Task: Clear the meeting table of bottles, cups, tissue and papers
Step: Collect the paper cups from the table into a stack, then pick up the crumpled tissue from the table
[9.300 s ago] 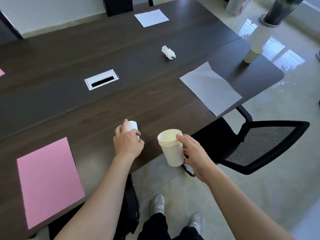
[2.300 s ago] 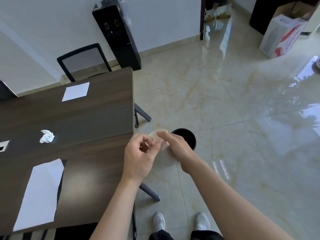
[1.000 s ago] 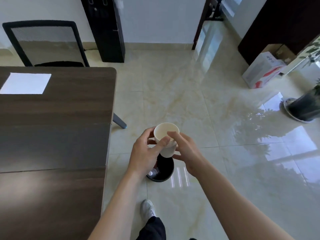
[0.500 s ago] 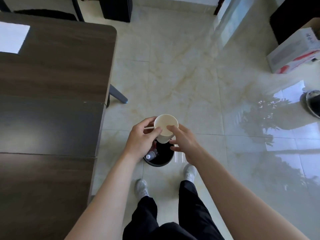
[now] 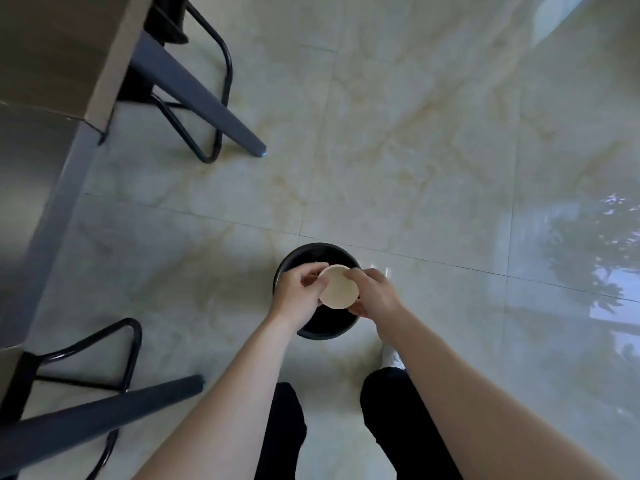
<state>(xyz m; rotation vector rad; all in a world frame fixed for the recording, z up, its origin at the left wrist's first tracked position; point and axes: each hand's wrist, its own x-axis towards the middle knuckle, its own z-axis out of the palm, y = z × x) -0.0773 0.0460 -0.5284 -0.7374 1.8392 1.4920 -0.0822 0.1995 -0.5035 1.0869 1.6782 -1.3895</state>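
I look straight down at a round black waste bin (image 5: 313,252) on the tiled floor. Directly over its opening both hands hold a stack of cream paper cups (image 5: 338,287), seen from above so only the top rim and inside show. My left hand (image 5: 298,295) grips the stack from the left, fingers curled at its rim. My right hand (image 5: 373,293) grips it from the right, fingers over the rim. The bin's contents are hidden by my hands and the cups.
The dark meeting table's corner (image 5: 52,81) fills the upper left, with its slanted grey leg (image 5: 194,95) and black chair frames (image 5: 214,98) beneath. Another table leg (image 5: 104,414) crosses the lower left. My legs and a shoe (image 5: 391,358) stand just behind the bin.
My view has tipped further down and closer to the bin. Both hands have lowered the cup stack until it sits right over the bin's opening; the tabletop paper has left view.
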